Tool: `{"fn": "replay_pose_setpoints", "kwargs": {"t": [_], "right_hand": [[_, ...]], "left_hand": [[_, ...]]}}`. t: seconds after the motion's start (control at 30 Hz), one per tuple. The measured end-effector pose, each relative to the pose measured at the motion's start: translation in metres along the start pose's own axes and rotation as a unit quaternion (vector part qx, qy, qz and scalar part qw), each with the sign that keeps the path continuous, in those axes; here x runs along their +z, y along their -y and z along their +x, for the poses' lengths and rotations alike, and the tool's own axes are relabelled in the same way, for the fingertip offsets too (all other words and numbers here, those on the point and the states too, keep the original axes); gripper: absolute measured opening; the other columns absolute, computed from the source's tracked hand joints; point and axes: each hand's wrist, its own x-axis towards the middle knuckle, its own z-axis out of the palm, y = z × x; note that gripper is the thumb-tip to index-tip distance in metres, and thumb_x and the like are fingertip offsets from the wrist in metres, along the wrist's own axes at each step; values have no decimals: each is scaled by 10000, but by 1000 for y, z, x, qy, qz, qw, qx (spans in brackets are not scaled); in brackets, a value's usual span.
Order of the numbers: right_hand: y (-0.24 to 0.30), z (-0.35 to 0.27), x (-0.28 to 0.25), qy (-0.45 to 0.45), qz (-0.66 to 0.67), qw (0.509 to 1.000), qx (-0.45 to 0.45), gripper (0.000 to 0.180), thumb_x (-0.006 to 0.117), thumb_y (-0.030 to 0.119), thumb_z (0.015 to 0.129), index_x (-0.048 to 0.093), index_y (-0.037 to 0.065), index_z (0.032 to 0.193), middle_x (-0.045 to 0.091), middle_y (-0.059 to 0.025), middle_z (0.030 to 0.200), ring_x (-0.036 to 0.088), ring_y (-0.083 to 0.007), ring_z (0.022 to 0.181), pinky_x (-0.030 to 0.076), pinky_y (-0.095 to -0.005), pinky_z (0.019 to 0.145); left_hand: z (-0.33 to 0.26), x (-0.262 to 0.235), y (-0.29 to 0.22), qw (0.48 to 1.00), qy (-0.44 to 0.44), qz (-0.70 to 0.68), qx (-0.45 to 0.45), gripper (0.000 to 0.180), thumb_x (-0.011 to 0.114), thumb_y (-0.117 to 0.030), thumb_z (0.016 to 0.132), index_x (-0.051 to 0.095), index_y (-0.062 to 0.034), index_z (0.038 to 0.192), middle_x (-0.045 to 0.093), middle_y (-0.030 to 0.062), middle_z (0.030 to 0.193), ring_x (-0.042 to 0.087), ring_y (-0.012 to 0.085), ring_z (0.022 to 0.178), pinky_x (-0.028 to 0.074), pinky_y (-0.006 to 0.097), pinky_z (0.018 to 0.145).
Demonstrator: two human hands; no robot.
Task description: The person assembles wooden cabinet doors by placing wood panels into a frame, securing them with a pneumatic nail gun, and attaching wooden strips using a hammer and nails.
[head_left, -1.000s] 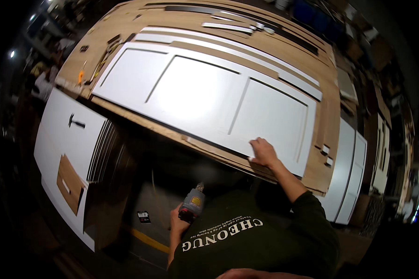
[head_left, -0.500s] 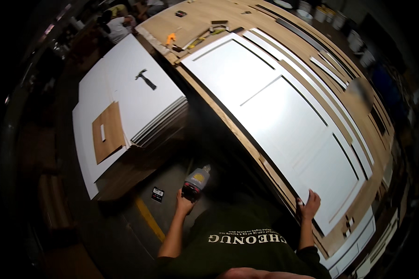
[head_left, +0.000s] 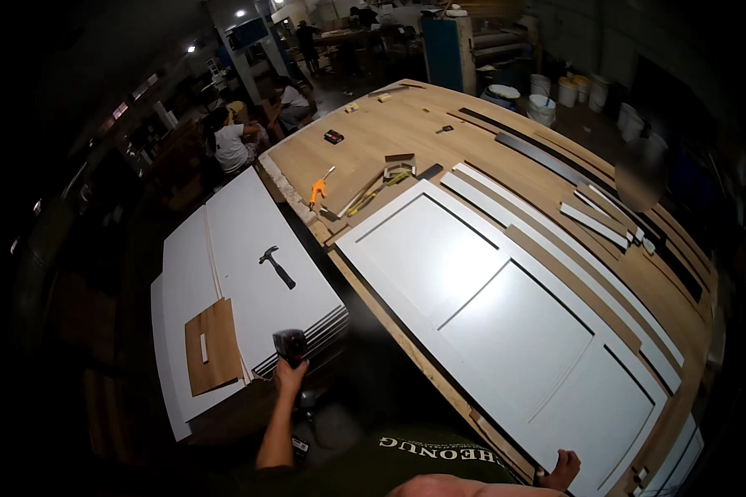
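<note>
The left forearm rises bare from the lower middle of the frame, slightly left of centre, and ends in the left hand point(head_left: 289, 374), which is raised with its fingers closed around something dark. The right hand point(head_left: 562, 470) sits low at the lower right of the frame, fingers bent and pressed down on an edge; its arm is mostly hidden.

Woodworking workshop: white door panel point(head_left: 506, 323) on big wooden table point(head_left: 389, 132), hammer point(head_left: 277, 267) on stacked boards point(head_left: 249, 273) left of it.
</note>
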Motion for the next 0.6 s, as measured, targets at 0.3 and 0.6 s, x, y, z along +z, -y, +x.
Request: {"fn": "replay_pose_setpoints", "kwargs": {"t": [0.3, 0.6], "right_hand": [[-15, 26, 76, -7, 54, 992, 113, 412, 664, 131, 749, 511, 31, 1118, 462, -197, 1180, 497, -345, 1052, 476, -447, 806], [137, 98, 70, -23, 45, 997, 55, 290, 654, 188, 781, 567, 32, 1009, 515, -222, 1049, 528, -386, 986, 457, -469, 820]], "left_hand": [[178, 36, 92, 979, -25, 146, -138, 384, 707, -305, 689, 635, 1, 910, 667, 240, 910, 649, 407, 855, 526, 462, 765], [280, 87, 163, 949, -14, 178, -261, 534, 741, -323, 732, 562, -26, 1138, 639, 193, 1082, 639, 348, 977, 535, 463, 796]]}}
